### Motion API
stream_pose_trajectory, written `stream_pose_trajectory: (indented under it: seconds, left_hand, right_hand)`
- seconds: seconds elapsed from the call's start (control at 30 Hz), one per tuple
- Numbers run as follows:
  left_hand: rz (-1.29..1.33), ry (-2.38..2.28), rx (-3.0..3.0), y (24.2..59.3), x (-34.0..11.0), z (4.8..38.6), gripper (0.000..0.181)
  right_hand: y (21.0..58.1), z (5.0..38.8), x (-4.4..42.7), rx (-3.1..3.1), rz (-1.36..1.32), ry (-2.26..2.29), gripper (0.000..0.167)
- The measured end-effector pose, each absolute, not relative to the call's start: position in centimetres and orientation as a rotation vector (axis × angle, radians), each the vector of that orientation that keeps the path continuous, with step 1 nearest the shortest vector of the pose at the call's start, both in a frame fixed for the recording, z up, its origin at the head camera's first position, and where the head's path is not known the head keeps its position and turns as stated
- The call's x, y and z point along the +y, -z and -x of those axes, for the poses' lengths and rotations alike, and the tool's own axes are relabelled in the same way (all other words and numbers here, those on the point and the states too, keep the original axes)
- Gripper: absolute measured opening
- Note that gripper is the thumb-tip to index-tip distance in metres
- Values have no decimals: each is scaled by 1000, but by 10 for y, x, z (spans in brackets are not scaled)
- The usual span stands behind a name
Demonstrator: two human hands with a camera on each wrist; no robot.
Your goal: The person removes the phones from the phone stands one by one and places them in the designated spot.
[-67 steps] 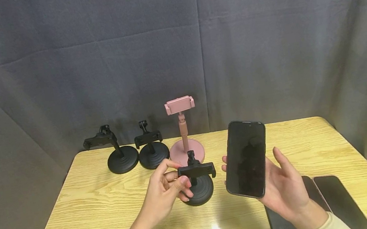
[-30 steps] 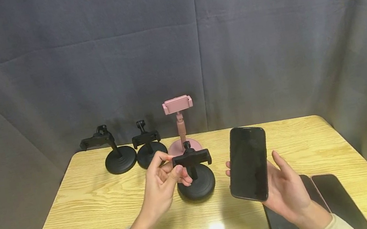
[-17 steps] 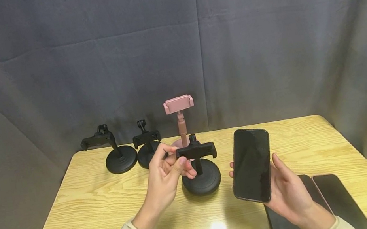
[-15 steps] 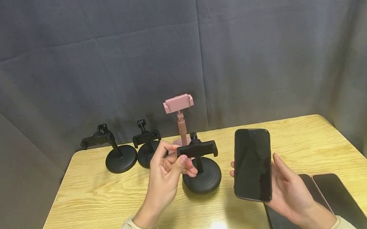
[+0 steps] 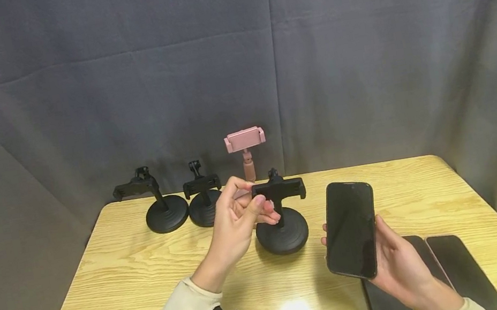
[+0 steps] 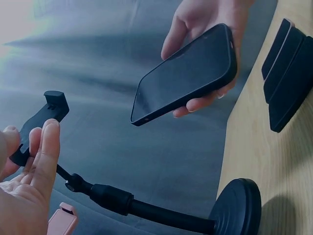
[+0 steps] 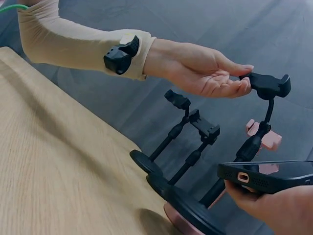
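My left hand pinches the left end of the clamp of a black phone stand, thumb in front. Its pole runs down to a round black base, which seems raised off the table, with a shadow beside it in the left wrist view. My right hand holds a black phone, screen up, from behind and below; its thumb stands off the phone's right edge. Phone and stand are apart. In the right wrist view the phone is seen from its bottom end, beneath the clamp.
Two black stands and a pink stand stand along the table's back edge; the left hand partly hides the pink one. Two dark phones lie side by side at right, partly under the right hand. Grey curtains enclose the table.
The left hand has carried the black stand up and to the right, away from the pink stand's base. The right hand with the phone has shifted slightly right and down.
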State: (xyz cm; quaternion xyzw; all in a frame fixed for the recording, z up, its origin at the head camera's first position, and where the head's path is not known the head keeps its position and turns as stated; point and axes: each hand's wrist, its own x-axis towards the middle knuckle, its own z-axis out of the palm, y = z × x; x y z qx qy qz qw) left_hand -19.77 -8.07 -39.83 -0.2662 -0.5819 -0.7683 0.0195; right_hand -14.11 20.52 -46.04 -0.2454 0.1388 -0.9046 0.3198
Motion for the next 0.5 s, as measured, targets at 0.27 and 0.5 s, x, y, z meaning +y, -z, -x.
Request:
stream_pose_trajectory:
  seconds: [0.27, 0.5]
  left_hand:
    - [828, 2357, -1841, 395, -72, 209, 14]
    - [789, 2370, -1863, 395, -66, 219, 13]
  right_hand:
    - [467, 140, 212, 434, 581, 2380, 62]
    - [473, 141, 214, 435, 559, 2372, 64]
